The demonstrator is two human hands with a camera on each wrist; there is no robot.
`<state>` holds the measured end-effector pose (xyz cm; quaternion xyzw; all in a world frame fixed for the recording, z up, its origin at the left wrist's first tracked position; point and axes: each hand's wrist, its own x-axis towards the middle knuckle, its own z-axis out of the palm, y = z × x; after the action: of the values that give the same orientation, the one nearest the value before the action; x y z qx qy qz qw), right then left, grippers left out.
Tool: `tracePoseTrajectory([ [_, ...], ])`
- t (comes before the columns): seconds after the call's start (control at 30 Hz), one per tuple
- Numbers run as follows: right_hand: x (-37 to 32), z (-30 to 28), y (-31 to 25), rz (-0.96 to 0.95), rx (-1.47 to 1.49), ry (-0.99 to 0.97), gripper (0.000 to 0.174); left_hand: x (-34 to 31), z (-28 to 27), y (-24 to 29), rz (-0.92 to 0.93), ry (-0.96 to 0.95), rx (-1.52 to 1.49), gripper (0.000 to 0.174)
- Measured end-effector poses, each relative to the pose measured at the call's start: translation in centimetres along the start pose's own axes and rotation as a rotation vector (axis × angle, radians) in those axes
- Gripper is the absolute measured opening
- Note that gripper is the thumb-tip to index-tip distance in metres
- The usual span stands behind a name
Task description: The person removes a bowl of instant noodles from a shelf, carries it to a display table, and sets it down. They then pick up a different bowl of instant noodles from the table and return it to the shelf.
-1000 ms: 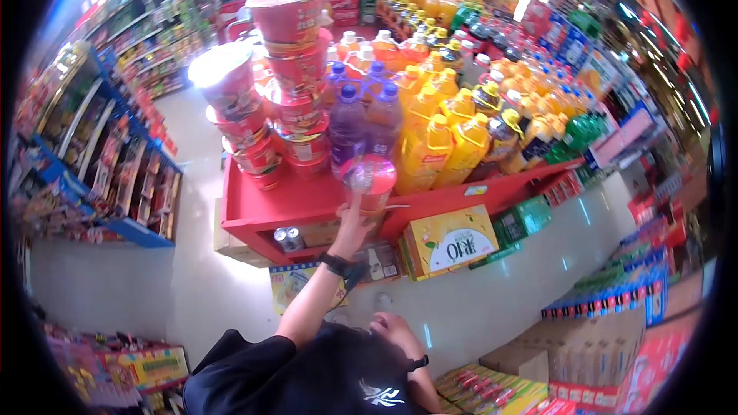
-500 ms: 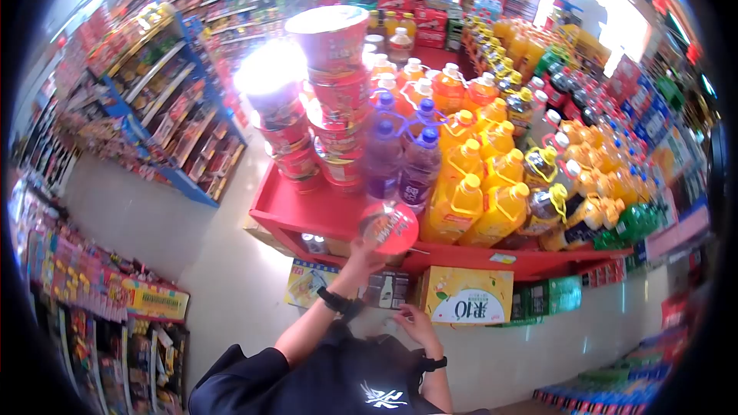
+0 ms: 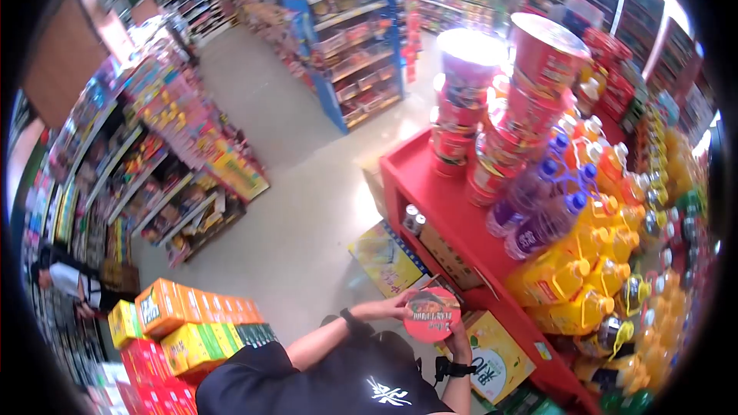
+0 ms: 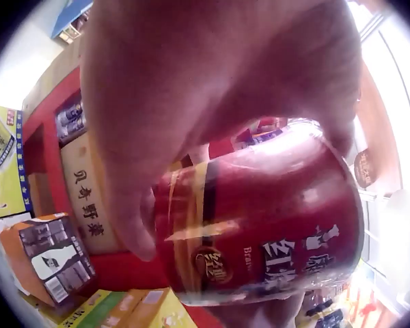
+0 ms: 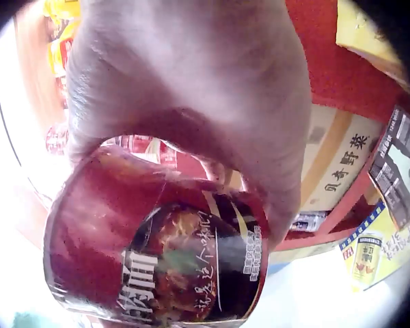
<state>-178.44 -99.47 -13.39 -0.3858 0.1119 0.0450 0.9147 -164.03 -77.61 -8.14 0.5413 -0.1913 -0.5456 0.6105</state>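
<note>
A red instant noodle cup with a printed lid is held between both hands, in front of the dark shirt. My left hand grips its left side; in the left wrist view, thumb and fingers curl round the red wall. On the other side my right hand grips it too, and the right wrist view shows the hand arched over the cup's noodle picture. Stacks of similar noodle cups stand on the red display stand beyond the hands.
Purple juice bottles and yellow juice bottles crowd the stand at right. Below its edge are a yellow carton and another yellow box. Orange and yellow boxes are stacked at lower left. Shop shelves stand behind.
The view has swung left. The noodle cup, earlier in the left hand alone by the stand's edge, has come close to the body, and the right hand now grips it as well.
</note>
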Motion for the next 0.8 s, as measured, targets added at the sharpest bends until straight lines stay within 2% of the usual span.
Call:
tracePoseTrajectory([
  [0.13, 1.3, 2.0, -0.1, 0.089, -0.016, -0.030, 0.088, -3.6, 0.5, 2.4, -0.054, 0.024, -0.113, 0.076],
  [0.23, 2.6, 5.1, -0.5, 0.102, -0.048, -0.050, 0.085, -5.1, -0.4, 1.8, 0.121, 0.091, -0.105, 0.077],
  [0.33, 4.2, 10.1, -1.5, 0.121, -0.032, -0.174, 0.083, -6.7, -2.1, 2.4, 0.185, 0.107, 0.081, 0.093],
  [0.47, 5.5, 12.4, 1.6, 0.148, -0.108, -0.163, 0.068, -10.2, -4.9, 1.2, 0.268, 0.194, 0.067, 0.091],
  [0.57, 5.2, 19.0, 3.7, 0.120, -0.189, -0.164, 0.059, -14.4, -8.3, -1.0, 0.364, 0.260, 0.041, 0.092],
  [0.67, 5.9, 22.1, 6.6, 0.160, -0.178, -0.201, 0.059, -21.2, -8.3, 2.9, 0.349, 0.278, -0.056, 0.088],
  [0.8, 8.1, 25.2, 9.7, 0.257, -0.177, -0.243, 0.059, -25.9, -10.9, 1.7, 0.421, 0.322, -0.098, 0.086],
])
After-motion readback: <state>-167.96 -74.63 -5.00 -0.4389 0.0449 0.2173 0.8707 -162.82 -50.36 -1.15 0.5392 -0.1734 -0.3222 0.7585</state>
